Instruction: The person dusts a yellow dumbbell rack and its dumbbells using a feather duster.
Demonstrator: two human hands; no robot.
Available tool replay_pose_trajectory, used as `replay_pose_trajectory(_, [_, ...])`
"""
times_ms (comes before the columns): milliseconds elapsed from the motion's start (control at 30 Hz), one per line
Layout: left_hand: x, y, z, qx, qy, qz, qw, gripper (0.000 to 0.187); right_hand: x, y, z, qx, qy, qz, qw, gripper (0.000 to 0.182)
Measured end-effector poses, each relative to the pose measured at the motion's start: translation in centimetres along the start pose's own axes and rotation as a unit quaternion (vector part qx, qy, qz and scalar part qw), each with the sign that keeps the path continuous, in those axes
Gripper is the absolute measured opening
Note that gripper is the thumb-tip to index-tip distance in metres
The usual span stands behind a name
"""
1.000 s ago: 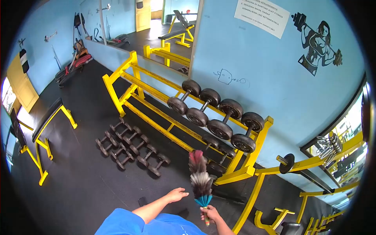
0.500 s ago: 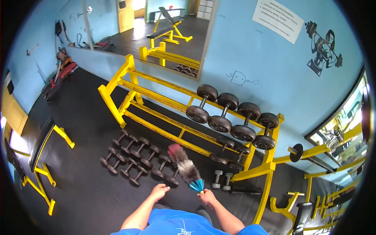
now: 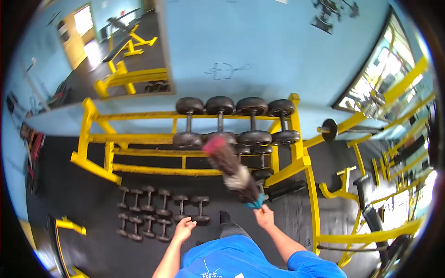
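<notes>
My right hand [image 3: 264, 216] grips the handle end of a fluffy duster [image 3: 234, 173] with a pink tip, grey and white middle and blue base. The duster is blurred and its tip overlaps the large dumbbells [image 3: 220, 121] on the yellow rack [image 3: 153, 138]; whether it touches them I cannot tell. My left hand [image 3: 185, 229] is empty, fingers partly curled and apart, near the small dumbbells [image 3: 164, 202] lying in rows on the black floor. Smaller dumbbells [image 3: 263, 160] sit on the rack's lower level, partly behind the duster.
A yellow frame [image 3: 311, 199] with a weight plate [image 3: 329, 129] stands right of the rack. A black bench [image 3: 58, 245] is at the lower left. Mirrors [image 3: 134, 51] hang on the blue wall [image 3: 278, 55]. More gym machines are at the right.
The view has turned, so the rack appears more level and further left. The duster has been raised from over the floor dumbbells to in front of the rack. My left hand remains low.
</notes>
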State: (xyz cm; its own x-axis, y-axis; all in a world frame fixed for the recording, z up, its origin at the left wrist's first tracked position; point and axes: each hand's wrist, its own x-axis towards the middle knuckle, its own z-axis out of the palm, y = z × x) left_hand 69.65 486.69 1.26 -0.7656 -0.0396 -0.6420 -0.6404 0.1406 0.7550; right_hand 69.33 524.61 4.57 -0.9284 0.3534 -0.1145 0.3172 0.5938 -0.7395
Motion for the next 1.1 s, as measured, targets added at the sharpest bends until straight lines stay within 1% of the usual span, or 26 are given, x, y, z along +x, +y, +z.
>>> replay_pose_trajectory(33, [1.0, 0.7, 1.0, 0.022, -0.016, 0.008, 1.0, 0.058, 1.0, 1.1, -1.2, 0.037, 0.044, 0.034, 0.998, 0.028])
replay_pose_trajectory(67, [2.1, 1.6, 2.1, 0.038, -0.026, 0.0, 0.999, 0.059, 2.2, 3.4, -1.2, 0.069, 0.118, -0.021, 0.99, 0.024])
replay_pose_trajectory(100, [3.1, 3.1, 3.6, 0.048, -0.037, 0.003, 0.998, 0.059, 3.6, 4.6, -1.3, 0.07, 0.13, -0.012, 0.989, 0.024])
replay_pose_trajectory(133, [3.8, 5.0, 4.9, 0.061, -0.062, 0.003, 0.996, 0.059, 4.6, 5.4, -1.1, 0.2, 0.147, 0.066, 0.967, 0.022])
replay_pose_trajectory(167, [4.8, 6.9, 6.3, 0.077, -0.087, 0.003, 0.993, 0.06, 5.3, 6.3, -0.7, 0.328, 0.164, 0.14, 0.92, 0.02])
replay_pose_trajectory(200, [5.8, 8.7, 7.8, 0.122, -0.101, 0.013, 0.987, 0.061, 6.4, 6.1, -0.1, 0.395, 0.178, 0.181, 0.883, 0.021])
replay_pose_trajectory(233, [6.9, 10.3, 9.4, 0.138, -0.111, 0.013, 0.984, 0.061, 7.7, 4.0, -0.2, 0.415, 0.197, 0.233, 0.857, 0.026])
replay_pose_trajectory(267, [8.2, 11.8, 11.1, 0.157, -0.127, 0.047, 0.978, 0.06, 9.4, 3.8, 1.1, 0.439, 0.218, 0.266, 0.83, 0.027])
replay_pose_trajectory(333, [9.4, 14.8, 13.7, 0.189, -0.15, 0.087, 0.967, 0.058, 13.0, 2.5, 4.5, 0.515, 0.239, 0.285, 0.772, 0.028])
replay_pose_trajectory(367, [10.2, 16.1, 15.0, 0.205, -0.153, 0.08, 0.964, 0.058, 15.2, 1.3, 6.0, 0.557, 0.247, 0.309, 0.73, 0.027])
replay_pose_trajectory(433, [11.6, 17.8, 16.7, 0.168, -0.149, 0.116, 0.968, 0.057, 19.3, -1.3, 9.6, 0.599, 0.249, 0.33, 0.685, 0.027])
replay_pose_trajectory(467, [12.2, 18.5, 17.4, 0.185, -0.151, 0.112, 0.965, 0.057, 21.1, -3.3, 10.9, 0.612, 0.248, 0.342, 0.668, 0.029])
replay_pose_trajectory(533, [13.1, 19.7, 17.8, 0.119, -0.137, 0.109, 0.977, 0.059, 24.1, -6.0, 14.3, 0.669, 0.232, 0.353, 0.612, 0.032])
replay_pose_trajectory(567, [12.9, 21.0, 17.7, 0.135, -0.14, 0.107, 0.975, 0.059, 25.3, -7.0, 16.1, 0.682, 0.247, 0.348, 0.594, 0.032])
replay_pose_trajectory(633, [12.0, 23.6, 17.1, 0.094, -0.114, -0.027, 0.989, 0.06, 27.1, -9.6, 16.6, 0.701, 0.25, 0.398, 0.536, 0.033])
replay_pose_trajectory(667, [12.1, 23.3, 16.3, 0.12, -0.105, 0.016, 0.987, 0.061, 27.8, -10.5, 16.2, 0.706, 0.254, 0.397, 0.528, 0.033])
replay_pose_trajectory(700, [12.8, 22.6, 14.9, 0.13, -0.094, 0.033, 0.987, 0.06, 28.2, -11.4, 15.7, 0.719, 0.27, 0.377, 0.518, 0.034])
replay_pose_trajectory(767, [12.3, 23.3, 12.6, 0.111, -0.082, 0.001, 0.99, 0.058, 28.4, -12.9, 15.3, 0.731, 0.291, 0.354, 0.505, 0.035])
replay_pose_trajectory(833, [12.8, 22.5, 10.1, 0.094, -0.072, -0.011, 0.993, 0.055, 28.6, -14.1, 15.6, 0.717, 0.305, 0.26, 0.57, 0.037])
replay_pose_trajectory(900, [12.9, 22.0, 7.8, 0.092, -0.056, -0.025, 0.994, 0.054, 29.1, -14.5, 16.6, 0.718, 0.305, 0.269, 0.565, 0.039])
replay_pose_trajectory(967, [12.6, 21.8, 6.4, 0.1, -0.048, -0.02, 0.994, 0.054, 29.9, -14.6, 17.5, 0.723, 0.257, 0.369, 0.525, 0.039])
replay_pose_trajectory(1000, [12.6, 21.9, 5.8, 0.107, -0.039, -0.014, 0.993, 0.054, 30.1, -14.6, 17.7, 0.727, 0.246, 0.394, 0.506, 0.04])
replay_pose_trajectory(1033, [12.7, 22.0, 5.4, 0.114, -0.035, -0.011, 0.993, 0.055, 30.1, -14.3, 17.9, 0.731, 0.246, 0.382, 0.509, 0.04])
replay_pose_trajectory(1100, [12.8, 22.4, 4.6, 0.099, -0.037, -0.004, 0.994, 0.055, 29.7, -14.8, 17.8, 0.717, 0.296, 0.345, 0.529, 0.04])
